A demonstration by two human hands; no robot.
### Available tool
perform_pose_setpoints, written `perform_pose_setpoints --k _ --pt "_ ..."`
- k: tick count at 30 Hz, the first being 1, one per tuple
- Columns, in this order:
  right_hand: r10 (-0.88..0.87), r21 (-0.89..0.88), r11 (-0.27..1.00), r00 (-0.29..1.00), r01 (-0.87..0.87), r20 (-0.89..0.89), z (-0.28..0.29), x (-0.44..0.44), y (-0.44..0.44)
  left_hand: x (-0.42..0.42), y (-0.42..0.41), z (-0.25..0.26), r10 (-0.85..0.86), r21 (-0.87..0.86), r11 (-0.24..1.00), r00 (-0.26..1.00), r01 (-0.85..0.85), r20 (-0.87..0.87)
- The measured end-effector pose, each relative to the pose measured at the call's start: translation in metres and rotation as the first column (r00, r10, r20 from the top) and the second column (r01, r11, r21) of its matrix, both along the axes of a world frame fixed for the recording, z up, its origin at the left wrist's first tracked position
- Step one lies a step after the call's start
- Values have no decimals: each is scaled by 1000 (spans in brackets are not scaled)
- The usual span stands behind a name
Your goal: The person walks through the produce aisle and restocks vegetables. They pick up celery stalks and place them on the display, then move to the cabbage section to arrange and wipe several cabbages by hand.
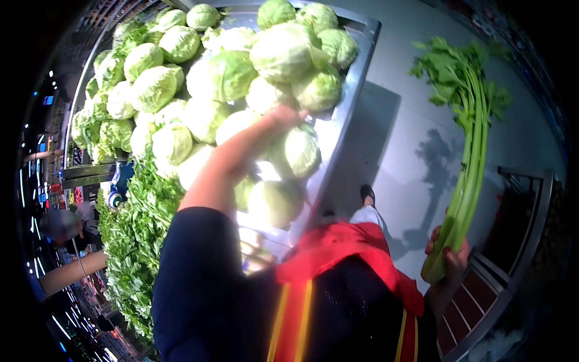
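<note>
My right hand (448, 260) grips a bunch of celery (472, 167) near its pale base. The stalks rise upright, slightly curved, with the leafy tops away from me. My left arm stretches over a metal display table (332, 135) heaped with green cabbages (285, 52). At its end, my left hand (287, 116) is in among the heads, close to a cabbage (318, 88) by the table's edge. Its fingers are partly hidden and washed out by glare, so its grip is unclear. Another cabbage (301, 151) lies just below that hand.
Leafy celery (144, 244) is piled left of my arm. Another person's arm (74, 273) reaches to its far side. A blue-and-white object (120, 185) stands by the table divider (88, 174). On the right, a metal rack (527, 231) stands on the grey floor (407, 117).
</note>
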State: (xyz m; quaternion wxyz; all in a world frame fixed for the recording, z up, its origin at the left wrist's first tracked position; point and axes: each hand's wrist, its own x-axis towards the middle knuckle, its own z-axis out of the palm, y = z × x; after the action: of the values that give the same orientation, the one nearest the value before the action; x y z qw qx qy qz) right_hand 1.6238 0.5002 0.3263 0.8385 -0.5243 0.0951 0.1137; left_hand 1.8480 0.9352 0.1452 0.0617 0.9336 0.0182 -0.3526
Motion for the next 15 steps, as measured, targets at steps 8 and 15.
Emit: perform_pose_setpoints --k 8,15 --pt "-10 11 1000 999 10 -42 -5 7 -18 6 2 -39 -75 9 997 997 76 -9" --pt "-43 -34 999 999 43 -23 -15 6 -27 13 -9 -23 -445 180 875 893 449 -65"
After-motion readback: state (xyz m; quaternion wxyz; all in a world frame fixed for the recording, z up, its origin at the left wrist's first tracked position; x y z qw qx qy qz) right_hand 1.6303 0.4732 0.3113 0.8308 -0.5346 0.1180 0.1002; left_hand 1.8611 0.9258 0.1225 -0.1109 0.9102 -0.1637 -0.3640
